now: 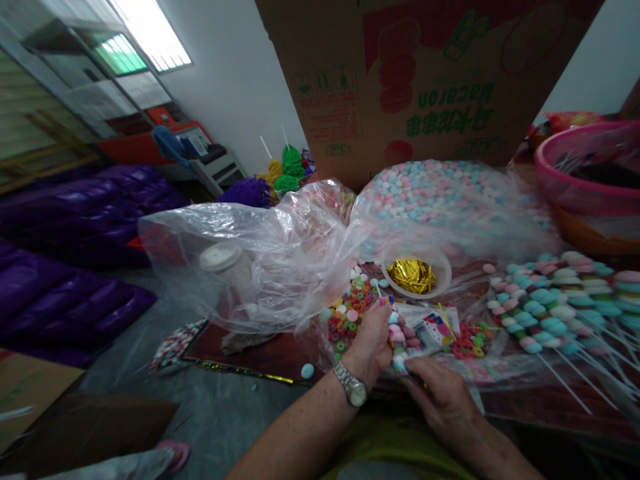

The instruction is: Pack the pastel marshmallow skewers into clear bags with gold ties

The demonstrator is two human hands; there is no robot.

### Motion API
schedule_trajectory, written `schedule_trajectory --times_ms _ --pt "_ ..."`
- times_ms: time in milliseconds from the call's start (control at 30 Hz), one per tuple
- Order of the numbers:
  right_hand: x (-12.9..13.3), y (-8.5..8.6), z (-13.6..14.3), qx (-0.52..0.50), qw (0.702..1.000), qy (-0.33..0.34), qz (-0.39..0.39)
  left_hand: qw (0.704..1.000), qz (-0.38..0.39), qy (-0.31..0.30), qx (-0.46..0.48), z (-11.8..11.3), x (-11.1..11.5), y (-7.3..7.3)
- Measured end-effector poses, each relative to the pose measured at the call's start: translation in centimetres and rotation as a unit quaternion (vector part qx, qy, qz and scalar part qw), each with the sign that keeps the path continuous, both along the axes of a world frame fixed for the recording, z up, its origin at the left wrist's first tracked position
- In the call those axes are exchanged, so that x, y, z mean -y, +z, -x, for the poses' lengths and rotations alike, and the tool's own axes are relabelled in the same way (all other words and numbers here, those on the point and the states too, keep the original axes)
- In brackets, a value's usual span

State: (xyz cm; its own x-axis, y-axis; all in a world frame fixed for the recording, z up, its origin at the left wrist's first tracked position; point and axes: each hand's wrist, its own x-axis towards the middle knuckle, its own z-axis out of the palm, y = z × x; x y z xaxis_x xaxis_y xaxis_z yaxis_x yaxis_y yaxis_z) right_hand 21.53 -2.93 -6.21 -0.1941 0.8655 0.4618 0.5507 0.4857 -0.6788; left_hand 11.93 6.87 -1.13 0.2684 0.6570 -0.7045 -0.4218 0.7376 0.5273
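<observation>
Head view: the left hand [371, 337] and right hand [440, 393] pinch a candy skewer [397, 340]. A loose grip could let candies slide off onto the floor [220, 407].

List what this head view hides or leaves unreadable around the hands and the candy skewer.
- Candy skewer: its lower end is hidden between the left hand and right hand.
- Cardboard box: top cut off by the frame.
- Pink basin: contents blurred, right side cut off.
</observation>
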Motion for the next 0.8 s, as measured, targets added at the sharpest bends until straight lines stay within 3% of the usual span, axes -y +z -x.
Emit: schedule_trajectory --times_ms 400,600,800 --pt "0.9 -1.2 0.2 0.023 1.0 0.006 0.008 1.0 0.008 -0.015 0.001 0.0 1.1 -1.3" --pt "1.1 0.1 -1.1 0.064 0.994 0.07 0.061 0.998 -0.05 -0.031 0.002 0.8 0.3 -1.3" --pt "-0.5 1.7 -2.7 -0.045 0.996 -0.073 0.026 0.987 -0.141 -0.073 0.008 0.9 -0.1 -1.1"
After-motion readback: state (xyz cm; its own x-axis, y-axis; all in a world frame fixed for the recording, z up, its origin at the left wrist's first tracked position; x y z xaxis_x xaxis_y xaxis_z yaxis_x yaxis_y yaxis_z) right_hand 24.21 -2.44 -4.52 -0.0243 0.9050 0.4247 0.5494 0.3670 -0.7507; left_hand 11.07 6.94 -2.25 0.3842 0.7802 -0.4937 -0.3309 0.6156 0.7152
